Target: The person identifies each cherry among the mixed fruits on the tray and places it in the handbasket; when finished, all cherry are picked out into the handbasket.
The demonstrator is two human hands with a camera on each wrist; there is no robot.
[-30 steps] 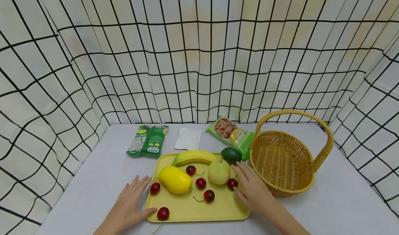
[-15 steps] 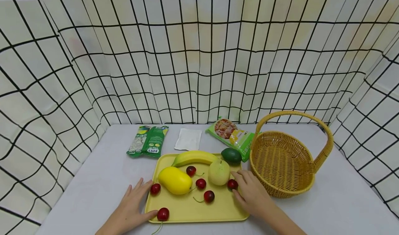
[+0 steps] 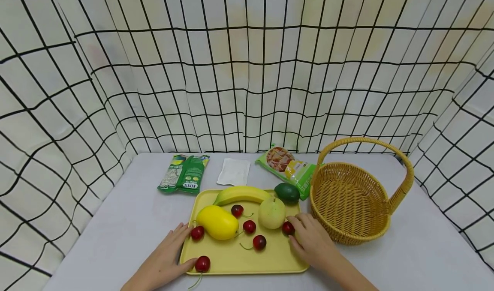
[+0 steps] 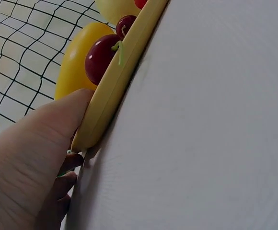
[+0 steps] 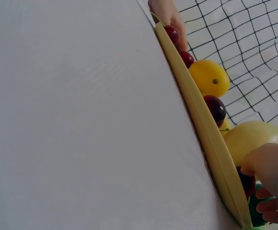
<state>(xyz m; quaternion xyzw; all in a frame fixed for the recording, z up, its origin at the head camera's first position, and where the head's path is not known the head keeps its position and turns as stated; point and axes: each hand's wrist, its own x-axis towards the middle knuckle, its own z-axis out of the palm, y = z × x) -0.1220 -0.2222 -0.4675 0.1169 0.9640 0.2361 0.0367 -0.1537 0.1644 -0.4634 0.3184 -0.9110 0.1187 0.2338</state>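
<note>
A yellow tray (image 3: 227, 261) bears a banana (image 3: 243, 193), a yellow mango-like fruit (image 3: 218, 223), a pale round pear (image 3: 272, 214), a dark green avocado-like fruit (image 3: 287, 192) and several red cherries (image 3: 259, 242). My left hand (image 3: 164, 259) spans the tray's left edge with fingers extended. Its fingertips are at the upper-left cherry (image 3: 197, 233), its thumb tip at the lower-left cherry (image 3: 202, 264). Over the right edge, my right hand (image 3: 310, 239) pinches a cherry (image 3: 287, 228) between thumb and fingers, close beside the pear. The right wrist view shows that cherry partly hidden behind the thumb.
A wicker basket (image 3: 347, 235) with a tall handle stands right of the tray. Behind the tray lie a green snack bag (image 3: 184, 174), a white folded cloth or packet (image 3: 233, 172) and a green pouch (image 3: 285, 164). Grid-patterned cloth walls (image 3: 247, 76) enclose the table.
My right hand has drawn its fingers in around the cherry by the pear. My left fingertips have come inward, and the upper-left cherry has shifted slightly right.
</note>
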